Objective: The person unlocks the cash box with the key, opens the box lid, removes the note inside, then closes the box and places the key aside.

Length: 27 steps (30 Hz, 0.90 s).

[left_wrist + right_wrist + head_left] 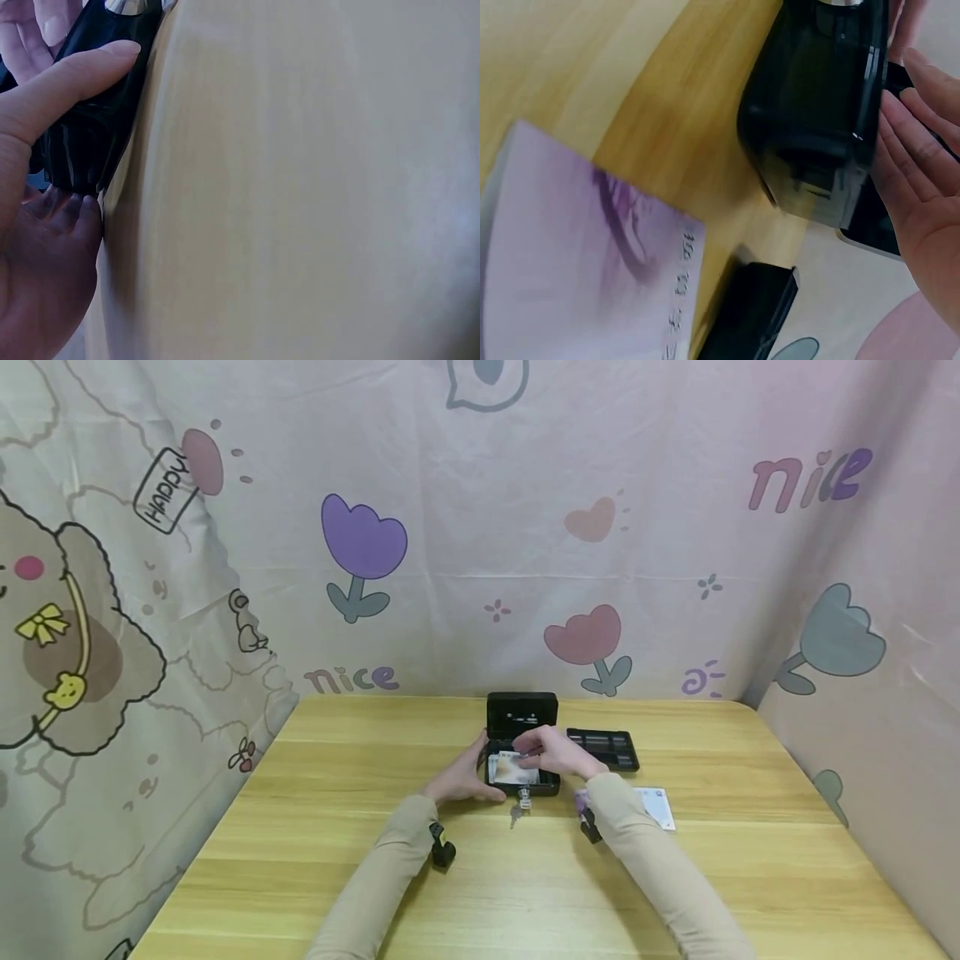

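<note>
A small black cash box stands on the table with its lid raised, and banknotes lie inside. My left hand grips the box's left side. In the left wrist view, the thumb of that hand lies along the black front wall, with other fingers against the side. Over the open box, my right hand has its fingers above the notes. The right wrist view shows these fingers mostly straight, at the box's edge. Keys hang at the front lock.
A black compartment tray lies right of the box. Nearer, beside the right forearm, are loose banknotes; a purple one shows large in the right wrist view. A printed curtain hangs behind the wooden table.
</note>
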{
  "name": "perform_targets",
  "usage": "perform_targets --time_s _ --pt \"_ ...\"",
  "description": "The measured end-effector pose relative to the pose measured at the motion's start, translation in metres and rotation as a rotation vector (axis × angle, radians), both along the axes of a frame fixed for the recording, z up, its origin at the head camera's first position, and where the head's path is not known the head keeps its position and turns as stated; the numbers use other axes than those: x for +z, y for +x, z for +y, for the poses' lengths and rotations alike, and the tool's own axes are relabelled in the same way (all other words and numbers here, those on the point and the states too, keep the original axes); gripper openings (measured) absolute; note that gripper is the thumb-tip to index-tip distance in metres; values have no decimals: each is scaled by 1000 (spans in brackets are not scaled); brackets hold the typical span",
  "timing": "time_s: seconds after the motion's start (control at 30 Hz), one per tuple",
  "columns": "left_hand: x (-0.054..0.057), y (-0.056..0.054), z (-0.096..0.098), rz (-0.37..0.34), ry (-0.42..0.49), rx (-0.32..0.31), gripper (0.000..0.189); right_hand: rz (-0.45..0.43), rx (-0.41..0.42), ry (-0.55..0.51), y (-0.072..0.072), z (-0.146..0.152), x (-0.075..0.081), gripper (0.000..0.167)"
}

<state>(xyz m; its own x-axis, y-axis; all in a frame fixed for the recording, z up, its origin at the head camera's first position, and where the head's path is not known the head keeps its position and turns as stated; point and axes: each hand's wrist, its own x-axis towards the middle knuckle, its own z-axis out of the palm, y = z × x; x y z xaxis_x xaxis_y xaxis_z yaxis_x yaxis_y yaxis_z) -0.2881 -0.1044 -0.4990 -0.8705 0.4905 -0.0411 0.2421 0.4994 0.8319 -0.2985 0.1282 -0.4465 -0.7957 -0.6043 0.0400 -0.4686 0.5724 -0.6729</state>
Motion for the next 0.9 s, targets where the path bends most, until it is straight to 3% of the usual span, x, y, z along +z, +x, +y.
perform_targets --time_s 0.43,0.9 --pt "0 0 1 -4 18 -7 129 22 -31 71 -8 -10 -7 36" --pt "5 3 1 -5 19 -15 128 20 -39 97 -5 -15 -13 36"
